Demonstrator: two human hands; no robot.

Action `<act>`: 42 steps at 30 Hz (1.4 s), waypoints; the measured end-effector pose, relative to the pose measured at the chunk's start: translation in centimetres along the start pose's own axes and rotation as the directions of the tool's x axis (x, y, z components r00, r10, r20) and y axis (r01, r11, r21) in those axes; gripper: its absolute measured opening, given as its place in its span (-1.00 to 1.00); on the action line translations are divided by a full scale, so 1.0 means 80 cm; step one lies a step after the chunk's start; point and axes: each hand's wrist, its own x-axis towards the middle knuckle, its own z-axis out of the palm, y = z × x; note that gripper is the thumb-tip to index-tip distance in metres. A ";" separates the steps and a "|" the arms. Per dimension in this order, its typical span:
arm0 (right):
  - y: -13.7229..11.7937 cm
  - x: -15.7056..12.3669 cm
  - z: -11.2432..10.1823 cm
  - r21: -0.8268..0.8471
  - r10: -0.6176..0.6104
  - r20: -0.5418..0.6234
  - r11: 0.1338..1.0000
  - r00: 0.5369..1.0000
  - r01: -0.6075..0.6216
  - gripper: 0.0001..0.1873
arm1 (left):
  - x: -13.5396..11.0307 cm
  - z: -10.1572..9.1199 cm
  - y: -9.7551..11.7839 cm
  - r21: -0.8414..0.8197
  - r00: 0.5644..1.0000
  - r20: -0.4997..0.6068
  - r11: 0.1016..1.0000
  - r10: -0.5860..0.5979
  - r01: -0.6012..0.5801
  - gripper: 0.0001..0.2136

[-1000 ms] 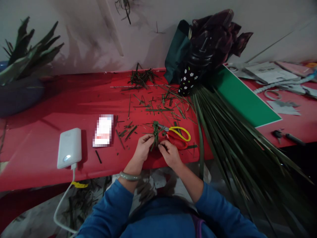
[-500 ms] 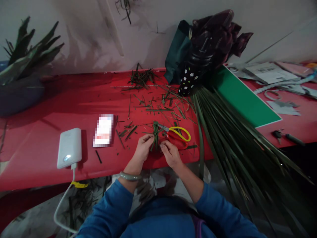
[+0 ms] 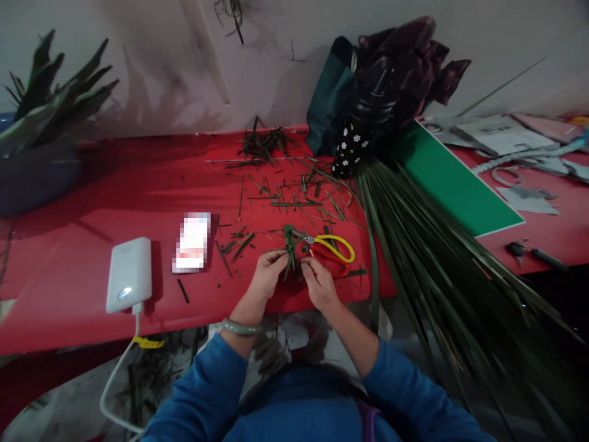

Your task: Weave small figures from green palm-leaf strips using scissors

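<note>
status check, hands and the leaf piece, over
Left hand and right hand both pinched on the leaf bundle, low over the red table. Scissors lie just right of it, leaf scraps beyond.

The person wears a plain blue long-sleeved top [image 3: 299, 408], showing at 6 o'clock in the view. Its 2 sleeves, the left sleeve [image 3: 202, 393] at 7 o'clock and the right sleeve [image 3: 414, 399] at 5 o'clock, stop short of the wrists. 1 smooth pale-green bangle [image 3: 240, 328] rings the wrist behind the left hand [image 3: 268, 273].

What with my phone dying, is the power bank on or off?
On: the power bank has a lit spot near its cable.
</note>
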 end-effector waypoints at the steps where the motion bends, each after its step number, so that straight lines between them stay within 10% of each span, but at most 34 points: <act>1: 0.000 0.000 0.000 0.005 -0.003 0.003 1.000 1.000 0.003 -0.74 | 0.000 0.000 0.001 -0.005 1.000 0.003 1.000 0.000 0.000 -0.81; 42: -0.002 0.000 0.003 0.131 0.002 -0.049 0.991 0.999 0.004 -0.83 | -0.001 0.002 0.002 0.019 0.999 0.032 1.000 0.023 -0.024 -0.86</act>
